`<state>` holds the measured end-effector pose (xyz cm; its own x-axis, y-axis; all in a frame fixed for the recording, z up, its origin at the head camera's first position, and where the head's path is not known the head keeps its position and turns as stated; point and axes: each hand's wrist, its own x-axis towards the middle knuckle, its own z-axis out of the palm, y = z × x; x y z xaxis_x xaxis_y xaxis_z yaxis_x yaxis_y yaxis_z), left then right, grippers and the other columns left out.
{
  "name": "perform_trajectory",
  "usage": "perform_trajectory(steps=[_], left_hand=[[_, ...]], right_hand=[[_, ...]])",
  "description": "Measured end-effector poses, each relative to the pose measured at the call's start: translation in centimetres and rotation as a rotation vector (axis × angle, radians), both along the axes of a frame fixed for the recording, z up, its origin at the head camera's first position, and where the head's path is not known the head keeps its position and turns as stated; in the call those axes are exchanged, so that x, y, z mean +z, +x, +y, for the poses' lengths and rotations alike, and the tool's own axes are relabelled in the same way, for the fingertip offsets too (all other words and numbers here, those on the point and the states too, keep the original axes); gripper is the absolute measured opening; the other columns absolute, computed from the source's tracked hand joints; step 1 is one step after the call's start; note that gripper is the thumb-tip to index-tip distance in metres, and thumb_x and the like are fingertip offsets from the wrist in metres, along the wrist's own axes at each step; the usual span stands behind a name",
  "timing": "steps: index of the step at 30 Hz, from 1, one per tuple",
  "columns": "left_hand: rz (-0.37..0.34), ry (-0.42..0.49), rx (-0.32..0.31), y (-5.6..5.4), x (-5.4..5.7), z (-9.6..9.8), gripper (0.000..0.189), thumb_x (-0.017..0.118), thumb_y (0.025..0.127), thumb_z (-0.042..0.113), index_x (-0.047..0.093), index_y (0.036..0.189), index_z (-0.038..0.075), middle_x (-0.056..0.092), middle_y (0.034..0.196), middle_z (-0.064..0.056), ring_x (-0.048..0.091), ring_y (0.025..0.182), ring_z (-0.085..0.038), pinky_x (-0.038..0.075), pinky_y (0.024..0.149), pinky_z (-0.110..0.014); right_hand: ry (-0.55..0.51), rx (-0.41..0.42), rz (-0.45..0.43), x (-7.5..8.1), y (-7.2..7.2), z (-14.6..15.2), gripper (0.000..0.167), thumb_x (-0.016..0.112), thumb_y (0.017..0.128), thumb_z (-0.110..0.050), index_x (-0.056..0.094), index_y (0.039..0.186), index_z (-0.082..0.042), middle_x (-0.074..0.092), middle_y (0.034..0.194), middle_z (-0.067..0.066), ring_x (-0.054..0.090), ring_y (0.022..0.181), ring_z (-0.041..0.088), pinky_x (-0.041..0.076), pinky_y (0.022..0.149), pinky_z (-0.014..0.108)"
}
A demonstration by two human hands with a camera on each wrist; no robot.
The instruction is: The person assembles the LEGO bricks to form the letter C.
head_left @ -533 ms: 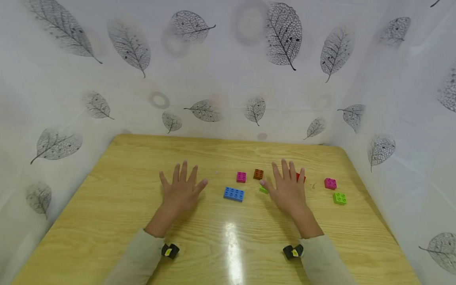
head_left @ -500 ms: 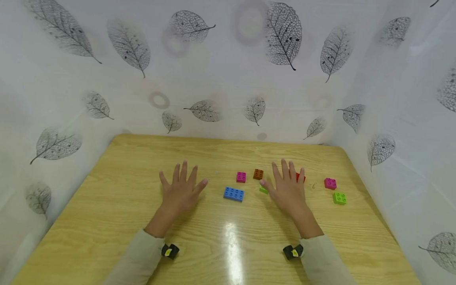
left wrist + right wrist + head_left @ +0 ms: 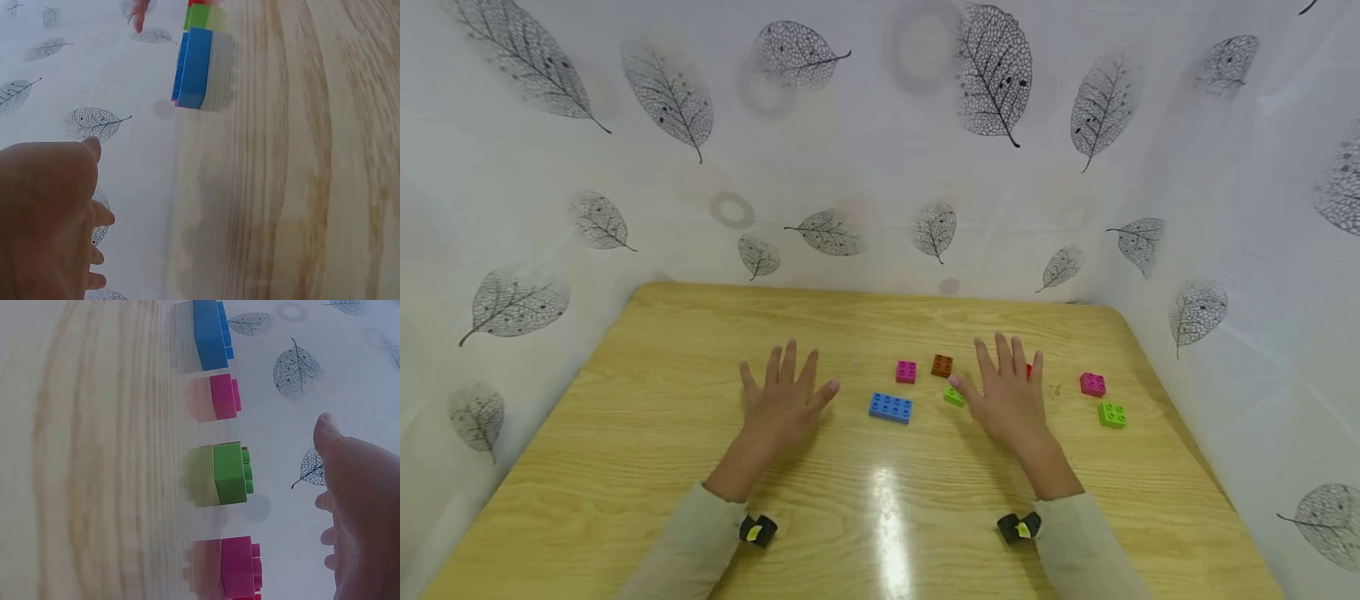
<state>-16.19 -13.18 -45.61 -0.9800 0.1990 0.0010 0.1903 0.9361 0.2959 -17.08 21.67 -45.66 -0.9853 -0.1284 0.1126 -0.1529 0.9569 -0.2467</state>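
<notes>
My left hand (image 3: 782, 408) is held over the left half of the table with its fingers spread, gripping nothing. The right hand (image 3: 1011, 408), also spread and holding nothing, hovers among toy bricks. Its thumb is beside a small green brick (image 3: 954, 397), and its fingers cover most of a red brick (image 3: 1029, 372). Between the hands lie a long blue brick (image 3: 891, 407), a pink brick (image 3: 906, 372) and a brown brick (image 3: 942, 365). In both wrist views, the hands appear raised off the wood, with the blue brick (image 3: 195, 69) ahead of the left thumb.
Right of the right hand lie a second pink brick (image 3: 1093, 384) and a second green brick (image 3: 1112, 415). A leaf-printed white curtain (image 3: 865, 167) stands behind and beside the wooden table (image 3: 625, 450). Each wrist wears a small black camera (image 3: 757, 530).
The head view has shifted slightly. My right hand sits a touch further right over the bricks, showing more of the green brick and less of the red one. Both hands stay spread.
</notes>
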Motion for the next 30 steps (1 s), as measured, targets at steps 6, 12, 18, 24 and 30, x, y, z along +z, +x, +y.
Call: perform_trajectory(steps=[6, 12, 18, 24, 30], left_hand=[[0.009, 0.054, -0.04, -0.1, -0.2, 0.6, 0.08, 0.027, 0.102, 0.069, 0.025, 0.161, 0.015, 0.008, 0.168, -0.02, 0.007, 0.154, -0.043, -0.001, 0.114, -0.074], [0.027, 0.109, -0.139, -0.3, -0.3, 1.4, 0.071, 0.041, 0.104, 0.057, 0.033, 0.158, 0.012, 0.022, 0.165, -0.019, 0.022, 0.151, -0.042, 0.019, 0.117, -0.066], [0.028, 0.143, -0.198, -0.5, -0.6, 2.2, 0.067, 0.044, 0.104, 0.054, 0.037, 0.157, 0.013, 0.03, 0.163, -0.016, 0.03, 0.148, -0.041, 0.03, 0.114, -0.064], [0.006, 0.201, -0.246, -0.4, -0.4, 3.0, 0.06, 0.052, 0.104, 0.045, 0.042, 0.154, 0.013, 0.037, 0.16, -0.014, 0.038, 0.144, -0.04, 0.033, 0.112, -0.064], [-0.029, 0.214, -0.29, -0.8, -0.6, 3.7, 0.061, 0.052, 0.103, 0.048, 0.042, 0.154, 0.018, 0.04, 0.159, -0.009, 0.039, 0.145, -0.033, 0.036, 0.114, -0.055]], right_hand=[[-0.036, -0.007, 0.034, 0.2, 0.0, 0.7, 0.083, 0.039, 0.1, -0.067, 0.026, 0.16, -0.012, 0.014, 0.166, 0.022, 0.006, 0.153, 0.046, -0.007, 0.118, 0.067], [-0.122, -0.009, 0.072, 0.5, 0.1, 1.9, 0.076, 0.039, 0.103, -0.061, 0.035, 0.156, -0.007, 0.026, 0.16, 0.024, 0.017, 0.15, 0.047, 0.006, 0.119, 0.067], [-0.215, -0.045, 0.045, 0.9, 0.9, 3.5, 0.075, 0.039, 0.103, -0.06, 0.037, 0.154, -0.006, 0.032, 0.158, 0.023, 0.025, 0.146, 0.047, 0.021, 0.116, 0.067], [-0.263, -0.075, -0.028, 0.6, 1.7, 5.4, 0.076, 0.039, 0.103, -0.061, 0.033, 0.157, -0.008, 0.029, 0.161, 0.021, 0.023, 0.148, 0.046, 0.024, 0.111, 0.072], [-0.25, -0.083, -0.06, 0.1, 2.3, 7.2, 0.078, 0.038, 0.103, -0.061, 0.03, 0.158, -0.005, 0.027, 0.161, 0.023, 0.022, 0.147, 0.048, 0.025, 0.109, 0.074]])
